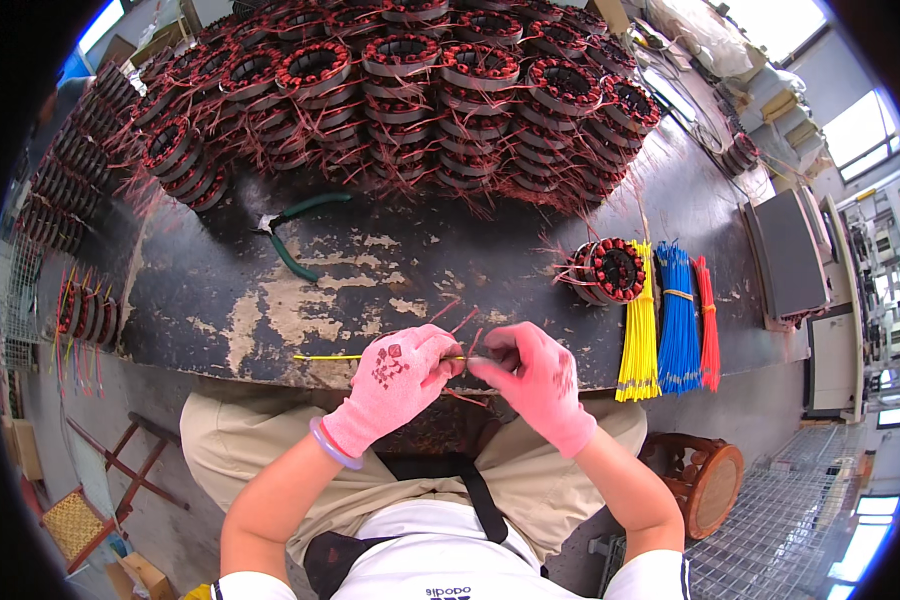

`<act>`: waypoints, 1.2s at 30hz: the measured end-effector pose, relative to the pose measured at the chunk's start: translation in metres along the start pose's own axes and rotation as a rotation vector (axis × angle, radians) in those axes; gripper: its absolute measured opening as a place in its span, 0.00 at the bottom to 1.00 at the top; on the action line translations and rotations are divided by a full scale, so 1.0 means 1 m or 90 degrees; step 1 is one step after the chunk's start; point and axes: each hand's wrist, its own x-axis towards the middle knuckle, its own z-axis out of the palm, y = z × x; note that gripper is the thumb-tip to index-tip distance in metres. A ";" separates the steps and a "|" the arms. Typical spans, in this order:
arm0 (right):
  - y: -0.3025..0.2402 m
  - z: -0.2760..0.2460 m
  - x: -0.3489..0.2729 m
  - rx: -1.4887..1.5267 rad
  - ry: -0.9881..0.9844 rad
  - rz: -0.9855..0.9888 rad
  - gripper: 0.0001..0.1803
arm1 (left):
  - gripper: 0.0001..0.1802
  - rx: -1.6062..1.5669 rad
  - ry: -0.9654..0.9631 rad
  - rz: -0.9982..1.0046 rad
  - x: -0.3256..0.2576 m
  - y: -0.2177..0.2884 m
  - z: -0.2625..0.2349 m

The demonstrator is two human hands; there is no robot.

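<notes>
My left hand (400, 370), in a pink glove, is closed in a pinch on a thin yellow wire (327, 357) at the near edge of the table. One end of that wire sticks out to the left over the tabletop. My right hand (535, 380), gloved in pink too, pinches close beside it, with its fingertips at the reddish copper wire ends (475, 340). More loose copper strands poke out above and below my fingers. Whatever these strands belong to is mostly hidden by the gloves.
Stacked wound motor stators (400, 60) fill the table's far side. Green-handled pliers (285, 232) lie on the worn dark tabletop (370, 280). At right are a few stators (610, 270) and bundles of yellow wires (637, 330), blue wires (676, 320) and red wires (707, 325).
</notes>
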 end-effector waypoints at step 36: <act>0.021 -0.001 0.007 0.494 -0.306 0.348 0.10 | 0.08 -0.012 -0.007 0.041 0.003 -0.003 0.000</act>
